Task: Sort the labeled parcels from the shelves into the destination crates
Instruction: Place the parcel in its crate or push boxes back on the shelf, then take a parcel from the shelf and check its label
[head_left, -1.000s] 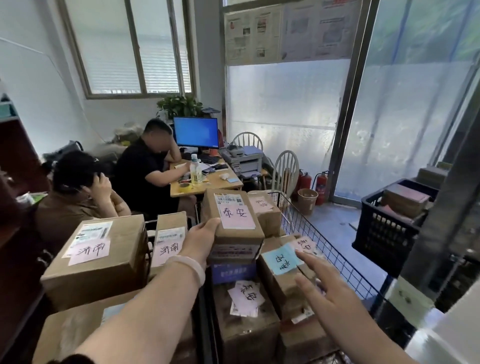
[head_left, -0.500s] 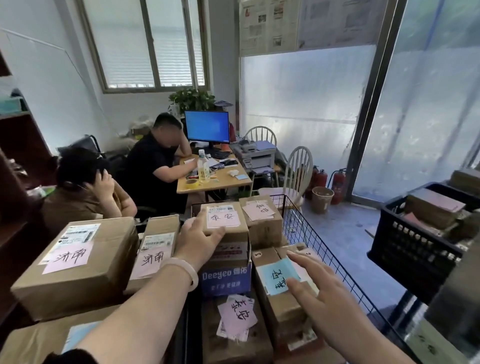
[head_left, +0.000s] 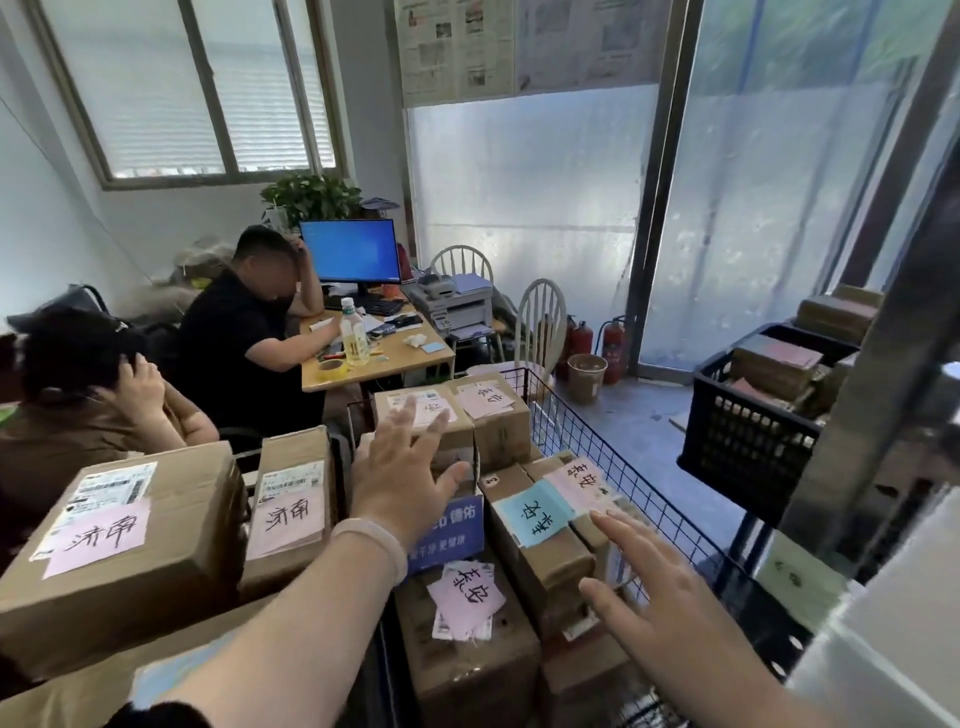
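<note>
Brown cardboard parcels with pink and blue handwritten labels fill a black wire basket (head_left: 597, 431) in front of me. A pink-labelled parcel (head_left: 447, 415) lies on top of the stack at the back. My left hand (head_left: 400, 473) hovers just in front of it with fingers spread, holding nothing. My right hand (head_left: 649, 587) is open and flat over the basket's right side, next to a blue-labelled parcel (head_left: 535, 514). Two more pink-labelled parcels, a large one (head_left: 119, 540) and a narrow one (head_left: 291, 509), sit in a pile at the left.
A black plastic crate (head_left: 748, 441) with parcels stands at the right behind a metal shelf post (head_left: 878, 364). Two people sit at a desk (head_left: 395, 358) with a monitor at the back left. Chairs, a bin and fire extinguishers stand by the glass door.
My left hand held the pink-labelled parcel above the stack, lowered it onto the boxes and let go. The hand now hangs open. The view shifted right and down.
</note>
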